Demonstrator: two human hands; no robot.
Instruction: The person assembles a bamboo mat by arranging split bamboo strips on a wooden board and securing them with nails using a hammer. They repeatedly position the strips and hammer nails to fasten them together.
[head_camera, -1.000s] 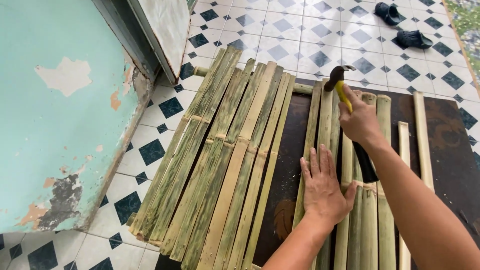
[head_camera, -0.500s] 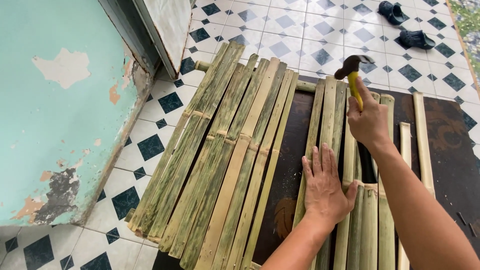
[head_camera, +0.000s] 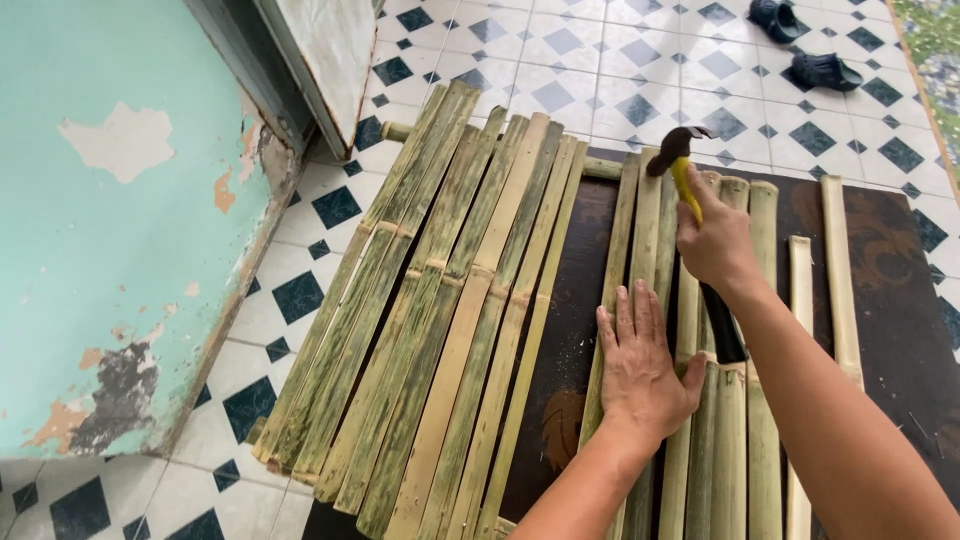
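My R hand (head_camera: 715, 240) grips the hammer (head_camera: 684, 170) w/ fist closed, raised at upper centre; L hand (head_camera: 640, 365) lies open, flat on the bamboo slats (head_camera: 650, 230) mid-frame. I judge: keep L fingers clear, strike square.

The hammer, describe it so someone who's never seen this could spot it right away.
On the checkered tile floor lies a dark board covered with long bamboo slats. Over the right-hand group of slats, the right hand holds the hammer raised, while the left hand lies flat on the slats beside it. Its dark metal head and yellow handle set it apart from the green-tan bamboo.
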